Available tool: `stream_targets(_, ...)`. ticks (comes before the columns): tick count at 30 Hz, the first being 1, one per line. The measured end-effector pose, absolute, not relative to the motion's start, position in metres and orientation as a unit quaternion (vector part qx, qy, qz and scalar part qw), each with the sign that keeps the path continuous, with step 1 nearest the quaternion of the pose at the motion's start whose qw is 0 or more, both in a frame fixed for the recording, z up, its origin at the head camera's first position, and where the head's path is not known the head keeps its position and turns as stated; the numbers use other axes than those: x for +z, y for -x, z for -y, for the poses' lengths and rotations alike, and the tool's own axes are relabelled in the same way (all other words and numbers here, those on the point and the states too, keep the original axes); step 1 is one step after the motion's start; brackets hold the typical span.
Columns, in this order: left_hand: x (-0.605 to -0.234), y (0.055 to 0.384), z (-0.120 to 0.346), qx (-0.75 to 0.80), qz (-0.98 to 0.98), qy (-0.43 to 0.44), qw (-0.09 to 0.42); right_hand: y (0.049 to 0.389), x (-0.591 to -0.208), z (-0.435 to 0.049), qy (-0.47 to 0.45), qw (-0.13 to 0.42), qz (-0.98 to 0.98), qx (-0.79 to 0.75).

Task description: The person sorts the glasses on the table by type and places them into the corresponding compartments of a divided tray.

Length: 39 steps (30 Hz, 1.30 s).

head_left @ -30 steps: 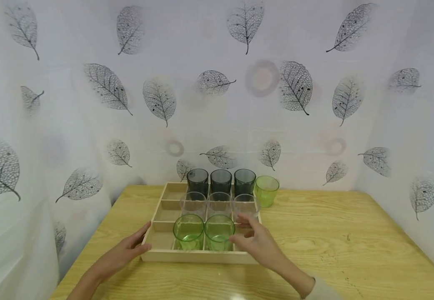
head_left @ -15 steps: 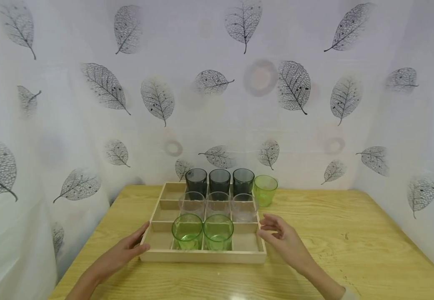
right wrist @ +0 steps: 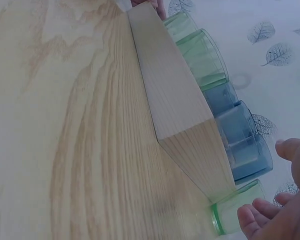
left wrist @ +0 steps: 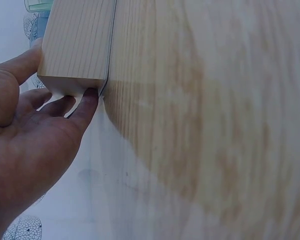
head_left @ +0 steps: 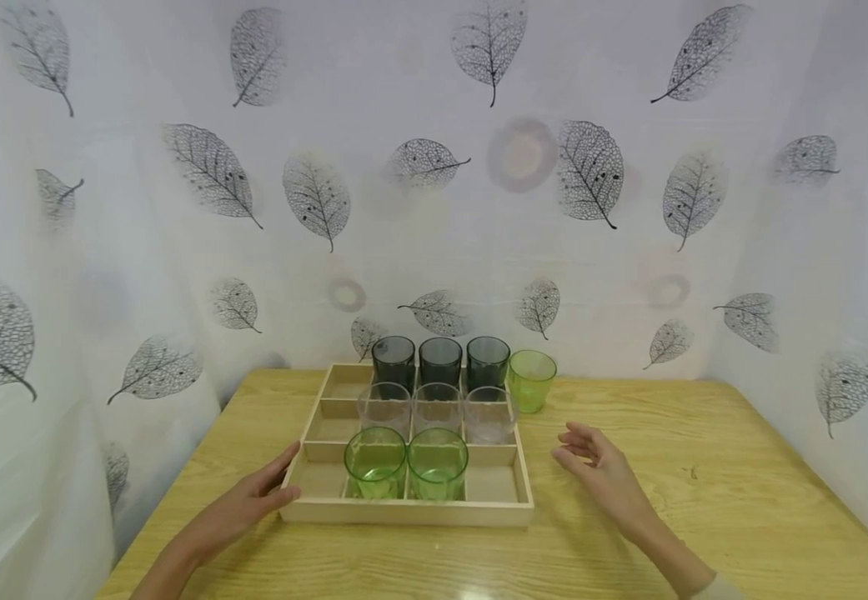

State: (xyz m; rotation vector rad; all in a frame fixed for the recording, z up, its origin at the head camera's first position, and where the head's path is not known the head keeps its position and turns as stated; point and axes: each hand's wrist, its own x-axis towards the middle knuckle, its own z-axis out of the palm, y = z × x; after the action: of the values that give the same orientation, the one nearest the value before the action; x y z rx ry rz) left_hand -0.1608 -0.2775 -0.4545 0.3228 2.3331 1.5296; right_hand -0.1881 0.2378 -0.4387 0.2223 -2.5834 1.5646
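A pale wooden tray (head_left: 407, 513) divided into compartments stands on the table. Two green glasses (head_left: 437, 467) sit in its front row, clear glasses (head_left: 490, 417) in the middle row and dark grey glasses (head_left: 441, 365) at the back. My left hand (head_left: 242, 507) holds the tray's front left corner; in the left wrist view its thumb (left wrist: 27, 65) lies at the rim while the fingers rest against the side wall. To the right of the tray, apart from it, my right hand (head_left: 604, 477) hovers with loosely bent fingers and nothing in them.
Another green glass (head_left: 532, 382) stands on the table just outside the tray's back right corner. The wooden table (head_left: 711, 492) extends to the right, and a white curtain printed with leaves (head_left: 434, 233) hangs behind and at both sides.
My right hand has moved right, from beside the right-hand green glass in the front row, past the tray's right edge and out over the table. My left hand keeps its place.
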Motion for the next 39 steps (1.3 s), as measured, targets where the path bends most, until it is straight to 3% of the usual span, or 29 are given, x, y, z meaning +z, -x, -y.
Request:
stream_targets(13,-0.454,0.162,0.278,0.539,-0.817,-0.111,0.170,0.216,-0.438,-0.249,-0.054,0.075,0.856,0.509)
stream_targets(39,-0.453,0.159,0.277,0.533,-0.824,-0.112,0.158,0.293,-0.440,-0.229,-0.040,0.038,0.849,0.526)
